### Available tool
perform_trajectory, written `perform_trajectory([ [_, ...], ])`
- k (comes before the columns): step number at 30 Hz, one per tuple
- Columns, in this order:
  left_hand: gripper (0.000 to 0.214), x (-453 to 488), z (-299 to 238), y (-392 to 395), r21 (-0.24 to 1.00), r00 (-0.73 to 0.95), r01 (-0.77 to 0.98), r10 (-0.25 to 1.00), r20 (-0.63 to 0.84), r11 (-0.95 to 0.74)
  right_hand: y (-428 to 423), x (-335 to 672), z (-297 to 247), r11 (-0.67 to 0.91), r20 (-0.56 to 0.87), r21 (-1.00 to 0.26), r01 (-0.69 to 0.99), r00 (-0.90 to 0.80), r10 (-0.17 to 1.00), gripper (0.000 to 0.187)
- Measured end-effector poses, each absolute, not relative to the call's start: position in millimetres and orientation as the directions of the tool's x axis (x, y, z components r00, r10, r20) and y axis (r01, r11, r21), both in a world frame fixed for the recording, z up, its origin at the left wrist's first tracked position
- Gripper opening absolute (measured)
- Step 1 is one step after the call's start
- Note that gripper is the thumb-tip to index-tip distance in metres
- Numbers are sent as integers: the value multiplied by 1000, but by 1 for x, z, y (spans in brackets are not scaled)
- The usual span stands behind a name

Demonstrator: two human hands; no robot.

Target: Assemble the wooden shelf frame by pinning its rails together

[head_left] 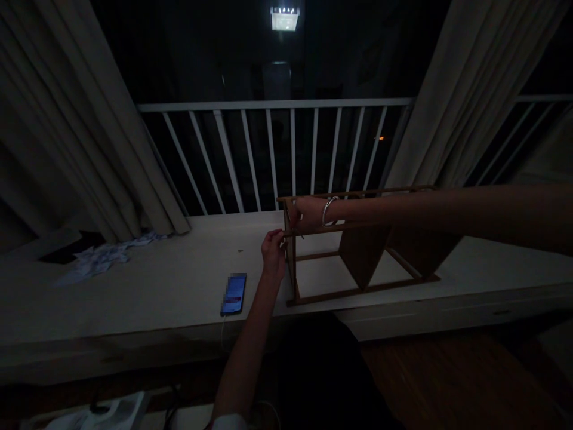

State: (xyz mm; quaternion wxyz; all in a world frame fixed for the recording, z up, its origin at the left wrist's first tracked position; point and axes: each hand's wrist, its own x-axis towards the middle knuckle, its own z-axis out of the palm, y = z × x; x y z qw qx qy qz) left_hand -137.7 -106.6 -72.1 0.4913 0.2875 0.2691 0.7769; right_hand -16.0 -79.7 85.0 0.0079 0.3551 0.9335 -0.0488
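A brown wooden shelf frame point(329, 294) lies on its side on the white window ledge, its shelf boards point(364, 254) standing between the rails. At the frame's left end, my left hand point(273, 254) is closed, fingertips pinched together against the outer side of a rail. What they pinch is too small and dark to make out. My right hand point(308, 214), with a silver bracelet point(329, 211) at the wrist, reaches over the upper rail and is closed just inside the same end. A thin dark piece shows below its fingers; its kind is unclear.
A lit phone point(233, 294) with a cable lies on the ledge point(179, 298) left of my left forearm. A tiny object point(240, 251) rests behind it. Crumpled cloth point(96, 260) lies by the left curtain point(89, 119). A white railing point(268, 106) runs along the dark window.
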Motion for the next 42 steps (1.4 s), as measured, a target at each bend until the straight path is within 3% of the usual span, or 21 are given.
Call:
perform_trajectory([
  [6, 16, -138, -72, -106, 704, -354, -605, 917, 183, -373, -92, -11, 83, 755, 58, 89, 649, -760, 647, 28],
  [24, 17, -138, -73, -103, 695, -353, -618, 920, 172, -368, -81, -39, 80, 686, 99, 2, 728, -683, 724, 19],
  [32, 19, -138, -72, -105, 724, -361, -583, 916, 175, -368, -65, -44, 78, 648, 62, -25, 761, -646, 761, 36],
  [37, 17, -139, -72, -105, 725, -363, -576, 913, 187, -377, -66, -36, 74, 731, 69, 13, 683, -729, 681, 20],
  [42, 18, -139, -70, -105, 730, -375, -576, 912, 165, -368, -71, -23, 80, 727, -7, 87, 682, -729, 685, 29],
])
